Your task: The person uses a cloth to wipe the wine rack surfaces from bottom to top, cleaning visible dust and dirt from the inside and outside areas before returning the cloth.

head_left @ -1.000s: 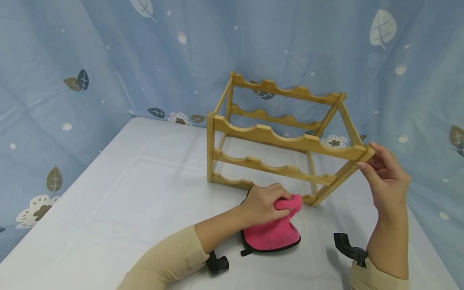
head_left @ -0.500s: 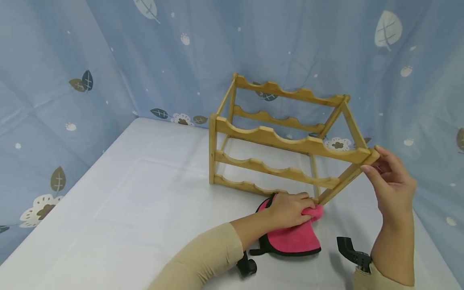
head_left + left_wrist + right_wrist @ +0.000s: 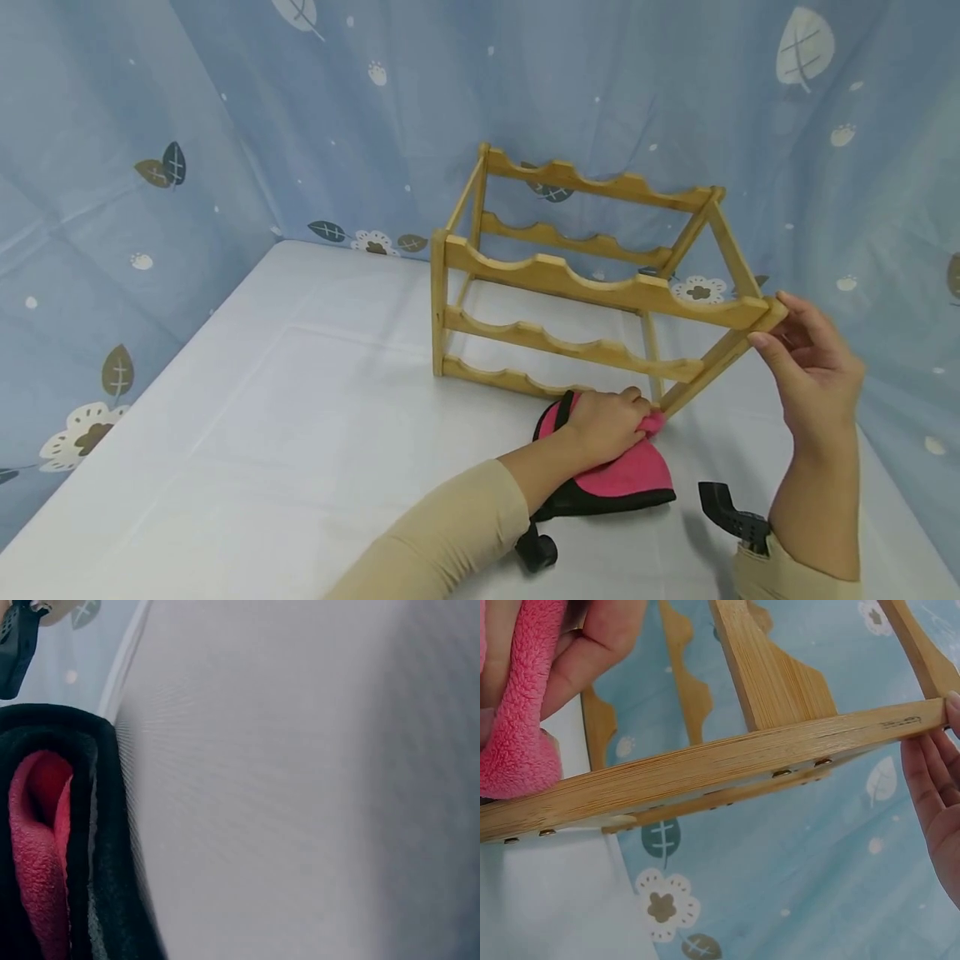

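A wooden wine rack (image 3: 555, 275) with scalloped rails stands on the table. Near the foot of its right front post, my left hand (image 3: 609, 425) grips a bunched pink cloth (image 3: 630, 473) with black edging against the bottom rail. Seen from the right wrist, the fuzzy cloth (image 3: 526, 705) is tucked between the fingers and meets the lower end of the side post (image 3: 705, 754). My right hand (image 3: 813, 367) pinches the rack's upper right front corner between thumb and fingers. In the left wrist view, the folded black edge of the cloth (image 3: 112, 825) shows, and the left hand is hidden.
A white table (image 3: 300, 400) carries the rack. Behind it hangs a blue curtain (image 3: 405, 125) printed with leaves and flowers. Black wrist mounts stick out from both sleeves, one by the right forearm (image 3: 731, 512) and one below the left (image 3: 536, 550).
My left hand has slid rightward along the bottom rail with the cloth, towards the right front post. My right hand keeps its pinch on the corner, and the rack stays put.
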Motion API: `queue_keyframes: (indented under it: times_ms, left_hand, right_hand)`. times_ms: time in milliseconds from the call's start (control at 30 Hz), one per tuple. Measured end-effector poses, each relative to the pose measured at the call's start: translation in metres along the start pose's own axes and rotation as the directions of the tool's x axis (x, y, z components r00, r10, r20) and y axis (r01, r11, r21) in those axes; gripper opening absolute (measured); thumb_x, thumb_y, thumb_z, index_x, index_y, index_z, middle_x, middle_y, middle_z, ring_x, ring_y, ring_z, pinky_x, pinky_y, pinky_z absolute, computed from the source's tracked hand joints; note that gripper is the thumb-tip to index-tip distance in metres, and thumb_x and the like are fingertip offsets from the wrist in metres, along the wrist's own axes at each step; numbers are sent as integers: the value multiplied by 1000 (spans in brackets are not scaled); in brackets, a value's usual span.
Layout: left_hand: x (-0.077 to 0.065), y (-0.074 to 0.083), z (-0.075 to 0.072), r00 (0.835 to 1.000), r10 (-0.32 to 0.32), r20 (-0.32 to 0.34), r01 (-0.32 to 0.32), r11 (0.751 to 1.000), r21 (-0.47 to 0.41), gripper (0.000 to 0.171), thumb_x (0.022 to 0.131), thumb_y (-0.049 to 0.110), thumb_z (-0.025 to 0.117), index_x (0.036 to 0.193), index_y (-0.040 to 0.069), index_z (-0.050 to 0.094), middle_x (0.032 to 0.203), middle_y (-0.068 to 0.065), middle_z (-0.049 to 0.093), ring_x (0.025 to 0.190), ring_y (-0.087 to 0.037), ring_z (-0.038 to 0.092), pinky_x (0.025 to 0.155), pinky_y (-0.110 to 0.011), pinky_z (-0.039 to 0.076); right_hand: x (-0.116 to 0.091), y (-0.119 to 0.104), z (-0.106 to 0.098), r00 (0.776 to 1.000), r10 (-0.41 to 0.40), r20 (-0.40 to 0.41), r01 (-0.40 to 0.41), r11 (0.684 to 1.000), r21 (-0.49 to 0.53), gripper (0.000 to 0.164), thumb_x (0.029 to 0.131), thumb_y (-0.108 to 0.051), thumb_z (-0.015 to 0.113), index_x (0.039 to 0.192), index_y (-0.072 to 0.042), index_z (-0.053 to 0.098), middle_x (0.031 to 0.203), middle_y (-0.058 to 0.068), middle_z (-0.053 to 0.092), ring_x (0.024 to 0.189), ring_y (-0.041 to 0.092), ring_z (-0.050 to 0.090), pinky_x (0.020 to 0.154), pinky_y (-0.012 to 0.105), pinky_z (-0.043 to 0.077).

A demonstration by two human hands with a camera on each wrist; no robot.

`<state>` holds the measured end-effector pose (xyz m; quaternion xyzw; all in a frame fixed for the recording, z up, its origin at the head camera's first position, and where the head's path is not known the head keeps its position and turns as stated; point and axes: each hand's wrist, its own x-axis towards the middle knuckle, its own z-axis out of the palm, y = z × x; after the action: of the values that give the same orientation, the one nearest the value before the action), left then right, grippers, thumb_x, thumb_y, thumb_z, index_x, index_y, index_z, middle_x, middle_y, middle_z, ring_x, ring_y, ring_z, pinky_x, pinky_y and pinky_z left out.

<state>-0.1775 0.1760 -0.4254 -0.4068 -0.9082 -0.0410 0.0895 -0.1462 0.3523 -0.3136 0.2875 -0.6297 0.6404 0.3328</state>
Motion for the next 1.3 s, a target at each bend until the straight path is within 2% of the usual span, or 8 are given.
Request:
queue_keyframes:
  times_ms: [333, 500, 567, 700, 800, 1033, 1200, 1300]
  left_hand:
    - [-5, -5, 0, 999, 31, -42, -30, 999, 45, 27, 89, 45, 50, 111, 31, 60, 96, 12, 55, 74, 1, 60, 51, -20, 46]
    - [-9, -13, 2, 993, 61, -97, -54, 996, 72, 21, 90, 40, 50, 103, 29, 63, 90, 11, 54, 65, -1, 59, 48, -21, 45]
    - [-12, -17, 2, 988, 78, -131, -67, 994, 90, 19, 91, 38, 50, 98, 28, 64, 88, 10, 54, 64, -1, 58, 48, -21, 45]
    - [-19, -27, 1, 968, 132, -213, -102, 984, 147, 20, 92, 35, 48, 89, 24, 65, 84, 9, 54, 62, 1, 56, 47, -20, 46]
    - [-26, -35, -1, 957, 159, -243, -119, 978, 173, 22, 94, 32, 47, 88, 21, 65, 82, 8, 54, 61, 0, 56, 46, -20, 46]
    - [-37, -51, -3, 962, 130, -241, -104, 987, 120, 18, 91, 31, 50, 91, 20, 65, 83, 7, 55, 63, -1, 57, 45, -22, 46]
    - [-45, -61, -3, 977, 83, -195, -71, 995, 66, 20, 88, 36, 55, 100, 21, 63, 89, 7, 57, 67, -2, 60, 47, -23, 47]
    - [-50, -68, -4, 984, 55, -168, -47, 998, 51, 21, 87, 38, 57, 99, 21, 61, 90, 6, 57, 68, -4, 61, 48, -23, 47]
  right_hand:
    - [1, 0, -1, 1000, 7, -3, -7, 1000, -21, 44, 74, 24, 55, 117, 22, 45, 102, 14, 60, 86, 17, 59, 80, 19, 49]
    - [0, 0, -1, 1000, 13, -3, -13, 1000, -26, 45, 74, 24, 55, 117, 22, 44, 102, 13, 60, 86, 17, 60, 80, 19, 49]
    - [0, -2, -2, 1000, 9, -1, -9, 1000, -28, 45, 74, 24, 55, 117, 22, 44, 102, 14, 60, 87, 17, 60, 81, 19, 49]
    - [1, -2, -1, 1000, 5, 5, -5, 1000, -7, 45, 74, 24, 54, 118, 22, 44, 102, 15, 60, 87, 18, 60, 80, 20, 49]
    - [1, -2, 0, 1000, 8, 7, -8, 1000, 3, 45, 74, 24, 54, 118, 22, 44, 101, 14, 60, 86, 18, 60, 80, 20, 49]
    - [2, -3, 3, 1000, 12, 13, -12, 1000, -29, 44, 75, 24, 53, 118, 19, 46, 100, 13, 60, 86, 17, 60, 81, 19, 49]
    - [1, -2, 1, 1000, 21, 11, -20, 999, -36, 44, 75, 25, 52, 118, 19, 46, 100, 13, 60, 86, 17, 60, 81, 19, 49]
    - [1, -1, 0, 1000, 22, 11, -21, 999, -34, 44, 75, 25, 52, 118, 19, 46, 100, 13, 60, 86, 17, 60, 81, 19, 49]
